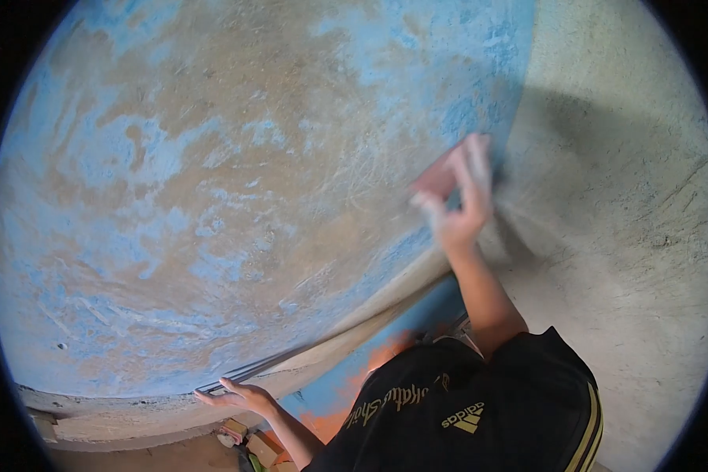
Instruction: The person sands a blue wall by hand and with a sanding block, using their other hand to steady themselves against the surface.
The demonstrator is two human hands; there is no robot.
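My right hand, smeared by motion and whitish at the fingers, is closed on a flat reddish piece of sandpaper. The sandpaper lies against the wall, where worn blue paint shows grey-brown patches, close to the corner. Lower left, my left hand rests at the wall's bottom edge with its fingers stretched out and nothing in its grasp. Thin dark streaks of shadow run up from its fingertips along the wall.
A bare grey plaster wall meets the blue one at the right. Beneath the wall's lower edge is a blue and orange surface. Small boxes and other items lie at the bottom, beside my left forearm.
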